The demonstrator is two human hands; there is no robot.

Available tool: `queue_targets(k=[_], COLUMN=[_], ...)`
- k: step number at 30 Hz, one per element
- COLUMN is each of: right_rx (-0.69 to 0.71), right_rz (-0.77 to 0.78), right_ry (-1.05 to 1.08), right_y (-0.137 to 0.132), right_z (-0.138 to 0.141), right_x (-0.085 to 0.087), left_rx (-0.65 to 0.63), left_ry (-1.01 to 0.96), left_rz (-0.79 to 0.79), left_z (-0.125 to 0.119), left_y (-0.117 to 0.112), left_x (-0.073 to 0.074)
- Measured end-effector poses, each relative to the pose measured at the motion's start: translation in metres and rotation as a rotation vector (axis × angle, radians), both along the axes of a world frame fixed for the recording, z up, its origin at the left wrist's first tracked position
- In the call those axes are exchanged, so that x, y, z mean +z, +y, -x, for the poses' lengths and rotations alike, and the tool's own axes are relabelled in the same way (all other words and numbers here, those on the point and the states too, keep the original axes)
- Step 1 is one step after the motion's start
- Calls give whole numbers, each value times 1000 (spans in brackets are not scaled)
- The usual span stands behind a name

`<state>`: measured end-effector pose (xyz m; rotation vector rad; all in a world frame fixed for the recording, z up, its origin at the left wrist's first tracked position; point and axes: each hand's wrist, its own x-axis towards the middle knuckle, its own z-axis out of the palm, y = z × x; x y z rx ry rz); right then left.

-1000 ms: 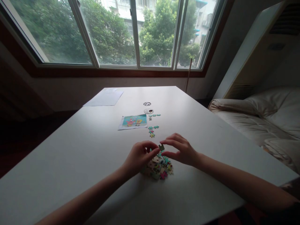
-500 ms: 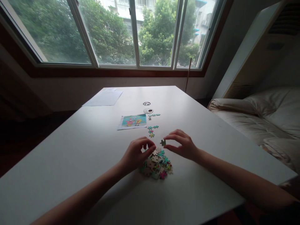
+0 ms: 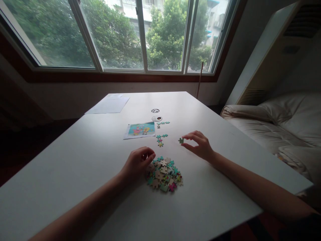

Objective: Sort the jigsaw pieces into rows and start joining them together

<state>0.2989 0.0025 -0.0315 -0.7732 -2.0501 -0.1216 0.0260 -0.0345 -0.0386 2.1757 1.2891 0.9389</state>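
Well beyond the left hand (image 3: 136, 162) and off to its left, a pale sheet of paper (image 3: 107, 104) lies on the worktop (image 3: 82, 160). The left hand itself is loosely curled, thumb against forefinger, with no piece visible at its tips. Just beyond it lies a printed cartoon picture (image 3: 140, 130); farther ahead and slightly right are two round discs (image 3: 155, 118). Ahead and right of that hand, near the picture's right edge, small puzzle pieces (image 3: 160, 140) form two loose groups. Just right of the left hand sits a heap of puzzle pieces (image 3: 163, 174), some face down; whether the hand touches it, I cannot tell. Farther right, the right hand (image 3: 199, 144) pinches one puzzle piece (image 3: 181, 141) between thumb and fingers, above the worktop. The step in hand looks like handling this single piece apart from the heap; the next move probably calls for a light pinch and a controlled release, clear of the small groups.
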Motion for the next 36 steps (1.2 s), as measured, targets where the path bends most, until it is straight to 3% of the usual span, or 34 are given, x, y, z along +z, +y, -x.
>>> queue_targets(k=[6, 11, 17, 23, 28, 36], right_rx=[-62, -71, -129, -204, -230, -232], right_rz=[53, 197, 439, 594, 636, 642], right_ry=[-39, -89, -118, -181, -205, -228], right_y=[2, 17, 63, 108, 125, 130], right_z=[1, 3, 16, 56, 77, 81], right_x=[-4, -8, 2, 1, -7, -10], left_rx=[27, 59, 76, 70, 83, 80], left_ry=[-11, -18, -20, -32, -52, -46], left_rz=[27, 44, 52, 65, 70, 72], left_z=[-1, -3, -3, -2, -2, -1], left_y=[2, 3, 5, 4, 3, 4], left_x=[-2, -4, -7, -6, -5, -6])
